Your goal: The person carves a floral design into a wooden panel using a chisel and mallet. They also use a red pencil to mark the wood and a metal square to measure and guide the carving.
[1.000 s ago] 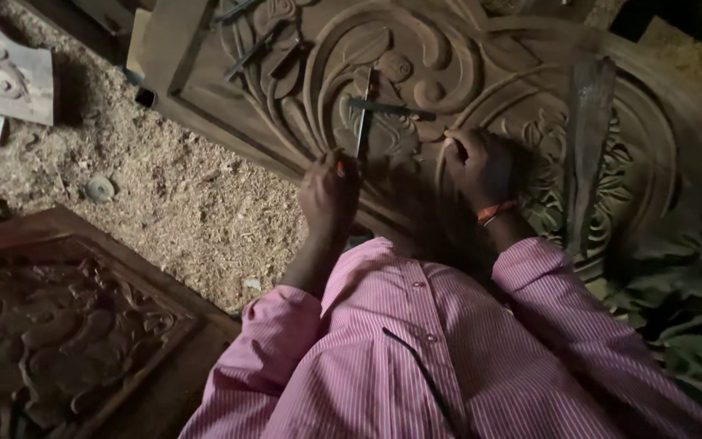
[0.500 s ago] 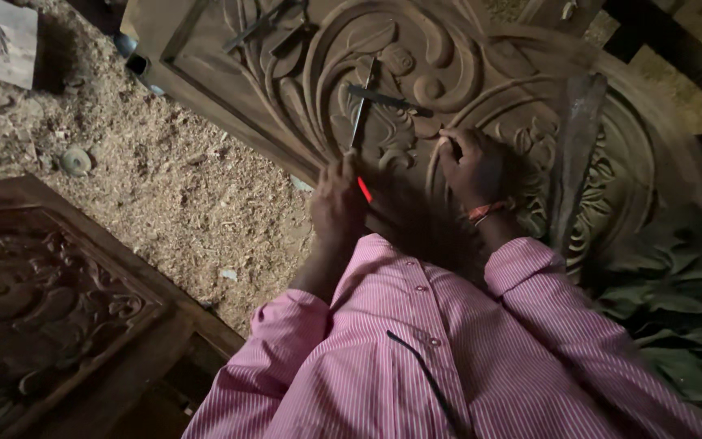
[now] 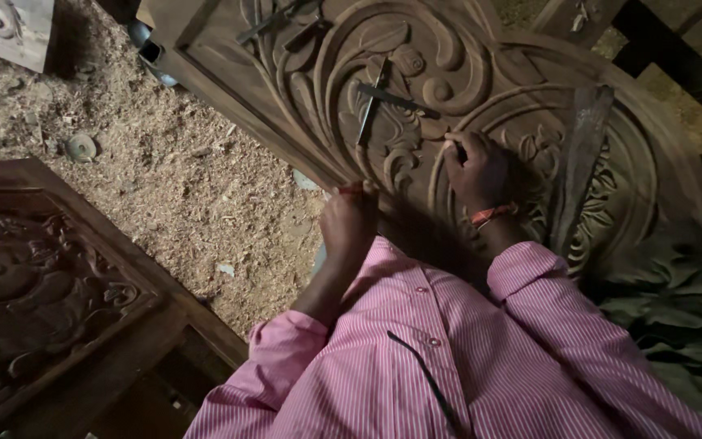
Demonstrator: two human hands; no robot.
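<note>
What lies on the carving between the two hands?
In the head view, only bare carved scrollwork of the wooden panel lies between the left hand and right hand; the loose chisels rest farther up.

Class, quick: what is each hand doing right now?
Left hand: closed on a red-tipped tool.
Right hand: closed on a thin dark tool against the panel.

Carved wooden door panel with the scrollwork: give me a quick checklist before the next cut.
1. Right hand grips a thin dark tool on the carved brown wooden panel: ok.
2. Left hand holds a red-tipped object at the panel's lower edge: ok.
3. Tool tip position: cannot tell, hidden by fingers.
4. Two loose metal chisels lie crossed on the carving beside the right hand: not ok.
5. Flat grey wooden strip rests across the oval: not ok.
</note>
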